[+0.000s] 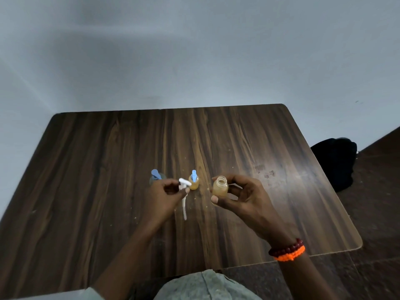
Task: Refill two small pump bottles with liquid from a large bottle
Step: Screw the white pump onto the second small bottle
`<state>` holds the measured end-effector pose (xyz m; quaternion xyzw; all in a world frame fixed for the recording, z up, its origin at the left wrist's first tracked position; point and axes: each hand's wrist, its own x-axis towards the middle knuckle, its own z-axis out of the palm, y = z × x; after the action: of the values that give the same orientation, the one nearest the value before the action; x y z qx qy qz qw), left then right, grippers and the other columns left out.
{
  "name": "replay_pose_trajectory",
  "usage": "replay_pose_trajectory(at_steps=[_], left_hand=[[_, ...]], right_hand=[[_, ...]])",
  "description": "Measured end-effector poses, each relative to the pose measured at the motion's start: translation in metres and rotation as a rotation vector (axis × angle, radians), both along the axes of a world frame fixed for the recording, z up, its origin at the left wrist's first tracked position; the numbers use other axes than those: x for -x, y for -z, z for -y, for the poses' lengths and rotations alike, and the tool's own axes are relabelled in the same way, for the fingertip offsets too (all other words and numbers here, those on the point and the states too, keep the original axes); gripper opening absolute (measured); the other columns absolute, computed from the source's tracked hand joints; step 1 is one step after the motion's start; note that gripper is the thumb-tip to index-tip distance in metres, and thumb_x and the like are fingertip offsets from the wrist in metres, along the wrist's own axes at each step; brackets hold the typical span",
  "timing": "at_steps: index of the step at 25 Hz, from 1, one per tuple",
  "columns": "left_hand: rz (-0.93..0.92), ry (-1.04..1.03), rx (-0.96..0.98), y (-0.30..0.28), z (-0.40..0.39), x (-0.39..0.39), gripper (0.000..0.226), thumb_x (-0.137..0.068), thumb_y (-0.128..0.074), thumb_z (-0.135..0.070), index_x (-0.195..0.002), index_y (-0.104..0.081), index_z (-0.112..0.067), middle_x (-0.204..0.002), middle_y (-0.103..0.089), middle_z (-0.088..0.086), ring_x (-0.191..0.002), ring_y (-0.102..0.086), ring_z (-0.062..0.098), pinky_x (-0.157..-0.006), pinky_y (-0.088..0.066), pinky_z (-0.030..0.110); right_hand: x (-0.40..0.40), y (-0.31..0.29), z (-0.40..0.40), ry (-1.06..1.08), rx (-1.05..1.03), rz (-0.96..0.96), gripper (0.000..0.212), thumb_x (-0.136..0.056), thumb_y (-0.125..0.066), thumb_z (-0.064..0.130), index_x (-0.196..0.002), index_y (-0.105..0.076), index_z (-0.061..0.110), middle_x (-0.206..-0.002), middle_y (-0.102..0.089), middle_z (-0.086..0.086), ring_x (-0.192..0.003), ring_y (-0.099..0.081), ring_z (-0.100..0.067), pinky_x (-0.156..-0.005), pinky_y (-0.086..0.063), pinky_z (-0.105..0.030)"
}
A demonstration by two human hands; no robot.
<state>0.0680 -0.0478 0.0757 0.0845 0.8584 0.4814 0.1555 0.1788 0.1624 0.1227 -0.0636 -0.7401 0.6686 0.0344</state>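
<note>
My right hand [239, 198] holds a small open bottle [220, 187] with amber liquid, upright above the table, its neck uncapped. My left hand [161, 195] pinches a white pump head [184, 185] whose dip tube [184, 207] hangs down toward the table. Between the hands, a small amber bottle with a blue pump [194, 181] stands on the wooden table [108, 169]. Behind my left hand, another bottle with a blue pump top [156, 175] stands mostly hidden; its size cannot be judged.
The table's far edge meets a grey wall. A dark bag [334, 163] lies on the floor past the right edge. Small crumbs and faint stains mark the tabletop. Bead bracelets [286, 250] circle my right wrist.
</note>
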Motion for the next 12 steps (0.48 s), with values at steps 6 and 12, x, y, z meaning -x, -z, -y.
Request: replay_pose_trajectory(at_steps=[6,12], left_hand=[[-0.385,-0.054,-0.54,-0.122,-0.008,-0.006,0.028,-0.084,-0.083,-0.022,-0.111,-0.079,-0.014,-0.106,-0.083,-0.005,-0.096,-0.081,0.009,-0.082,-0.064,0.02],[-0.423,0.036,-0.589,-0.144,-0.014,-0.014,0.031,-0.082,-0.081,-0.013,-0.112,-0.076,-0.007,-0.105,-0.08,-0.002,-0.097,-0.081,0.009,-0.084,-0.064,0.02]], right_hand=[[0.008,0.003,0.009,0.001,-0.006,0.036,0.035,-0.078,-0.086,0.028,-0.11,-0.075,0.03,-0.117,-0.076,0.0,-0.11,-0.072,-0.021,-0.096,-0.061,-0.05],[0.013,0.002,0.012,-0.025,0.018,0.059,0.036,-0.08,-0.085,0.022,-0.113,-0.073,0.021,-0.118,-0.074,-0.002,-0.111,-0.071,-0.023,-0.095,-0.06,-0.053]])
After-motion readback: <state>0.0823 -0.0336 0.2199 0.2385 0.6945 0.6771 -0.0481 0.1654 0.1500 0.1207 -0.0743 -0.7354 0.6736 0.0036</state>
